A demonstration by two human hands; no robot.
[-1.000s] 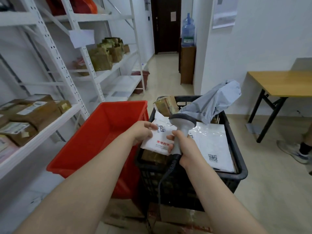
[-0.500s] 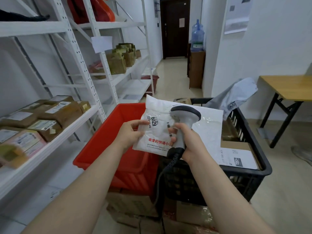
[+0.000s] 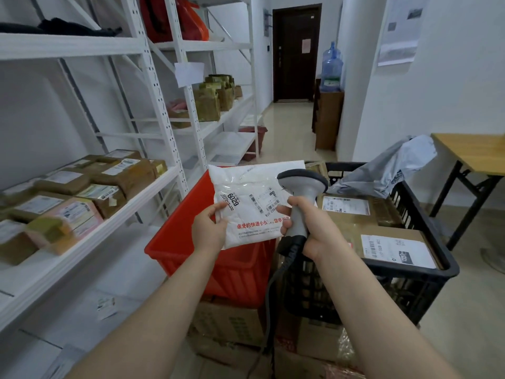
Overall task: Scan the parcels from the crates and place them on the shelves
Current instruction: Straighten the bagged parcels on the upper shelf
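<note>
White plastic parcel held up over the red crate, label facing up. Left hand pinches its lower left edge. Right hand is wrapped round the grey scanner handle, with the scanner head over the parcel's right side. Black crate beside the red one holds labelled cardboard boxes and a grey bag. Shelf on the left carries brown packages.

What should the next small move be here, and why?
Probably tilt the grey handheld scanner onto the barcodes of the white plastic mailer parcel. The left hand holds that parcel, label side showing, above the red plastic crate; the right hand grips the scanner at its right edge.
</note>
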